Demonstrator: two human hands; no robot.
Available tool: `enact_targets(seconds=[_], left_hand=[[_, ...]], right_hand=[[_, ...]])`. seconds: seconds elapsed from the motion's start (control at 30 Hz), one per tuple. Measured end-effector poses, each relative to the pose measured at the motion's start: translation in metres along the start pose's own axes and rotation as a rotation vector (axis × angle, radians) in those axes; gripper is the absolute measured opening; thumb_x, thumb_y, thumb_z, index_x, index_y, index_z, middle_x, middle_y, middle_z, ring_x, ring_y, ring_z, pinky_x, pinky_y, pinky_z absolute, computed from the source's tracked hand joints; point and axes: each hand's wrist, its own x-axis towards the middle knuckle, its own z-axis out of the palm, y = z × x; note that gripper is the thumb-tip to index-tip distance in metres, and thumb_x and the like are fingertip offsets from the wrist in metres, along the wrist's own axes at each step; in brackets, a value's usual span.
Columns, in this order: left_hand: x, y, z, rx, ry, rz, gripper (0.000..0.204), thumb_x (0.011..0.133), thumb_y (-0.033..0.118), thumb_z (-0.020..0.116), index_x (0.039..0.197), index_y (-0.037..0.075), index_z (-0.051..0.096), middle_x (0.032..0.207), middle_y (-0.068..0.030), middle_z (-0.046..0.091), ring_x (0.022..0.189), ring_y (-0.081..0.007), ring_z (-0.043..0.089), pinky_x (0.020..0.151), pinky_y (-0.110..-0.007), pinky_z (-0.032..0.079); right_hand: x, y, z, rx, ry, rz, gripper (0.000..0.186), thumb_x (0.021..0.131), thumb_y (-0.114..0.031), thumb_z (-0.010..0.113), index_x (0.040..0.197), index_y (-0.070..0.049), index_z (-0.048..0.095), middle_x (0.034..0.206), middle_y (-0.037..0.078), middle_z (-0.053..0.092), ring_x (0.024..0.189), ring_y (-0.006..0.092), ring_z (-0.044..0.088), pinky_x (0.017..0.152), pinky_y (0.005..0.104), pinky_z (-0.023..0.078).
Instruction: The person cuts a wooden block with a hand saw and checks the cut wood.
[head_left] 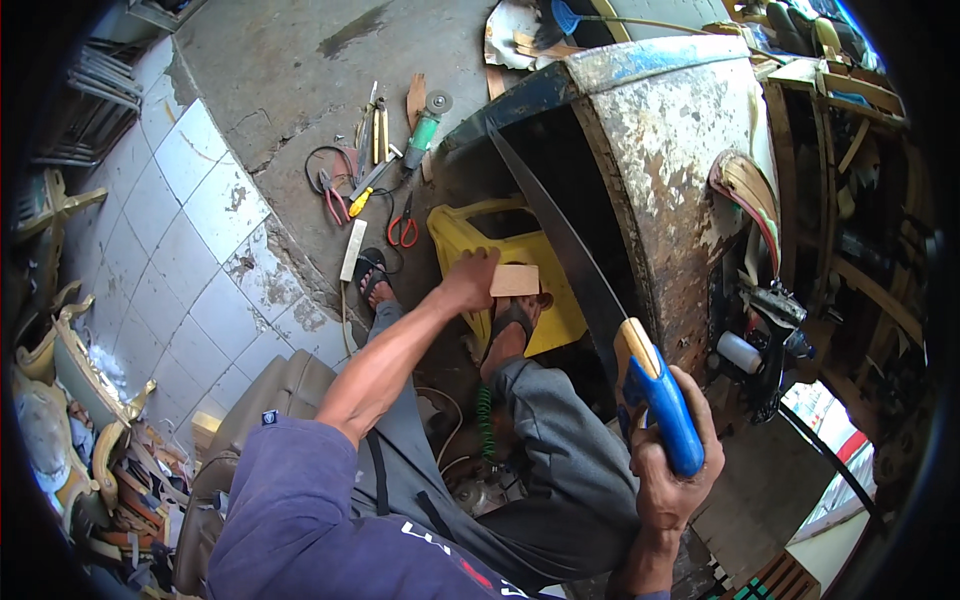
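Note:
My right hand (675, 455) is wrapped round the blue and wooden handle of a handsaw (575, 245). Its long dark blade points up and away, tip near the worn cabinet-like body. My left hand (470, 282) grips a small light-brown wooden block (516, 281) at its left end. Under the block is my sandalled foot (510, 328), resting on a yellow plastic stool (560, 325). The saw blade stands to the right of the block, apart from it in this view. The left fingertips are partly hidden.
Left of the stool lie a green angle grinder (424, 132), orange-handled scissors (403, 230), pliers (333, 203), a yellow screwdriver (360, 203) and a wooden strip (352, 250). A large peeling-paint body (665, 150) rises at right. Carved furniture parts (90, 390) crowd the left.

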Motion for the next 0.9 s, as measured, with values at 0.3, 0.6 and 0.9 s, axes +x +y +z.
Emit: enact_targets(seconds=[0.3,0.6,0.9], left_hand=[[-0.035,0.024,-0.019,-0.697,0.434,0.043,0.074,0.07,0.025,0.089,0.128,0.001,0.049,0.11,-0.0222,0.063,0.105,-0.0388,0.063,0.091,-0.046,0.051],[-0.03,0.039,-0.009,-0.556,0.597,0.254,0.079,0.07,0.012,0.089,0.134,0.005,0.042,0.119,-0.019,0.056,0.115,-0.0371,0.058,0.098,-0.043,0.048],[-0.055,0.051,-0.039,-0.111,0.861,0.308,0.069,0.066,0.007,0.086,0.123,0.008,0.046,0.109,-0.0167,0.054,0.101,-0.0385,0.053,0.088,-0.049,0.041]], right_hand=[[-0.028,0.026,-0.014,0.088,0.147,-0.068,0.062,0.068,0.0,0.06,0.13,0.009,0.061,0.102,0.015,0.072,0.08,0.0127,0.067,0.077,0.0245,0.054],[-0.043,0.036,-0.013,0.108,0.146,-0.077,0.063,0.068,0.004,0.059,0.131,0.01,0.059,0.106,0.019,0.072,0.091,0.0195,0.072,0.086,0.03,0.056],[-0.041,0.043,-0.025,0.245,0.216,-0.159,0.065,0.067,0.0,0.058,0.132,0.009,0.059,0.09,0.01,0.069,0.073,0.0101,0.064,0.073,0.0239,0.052]])
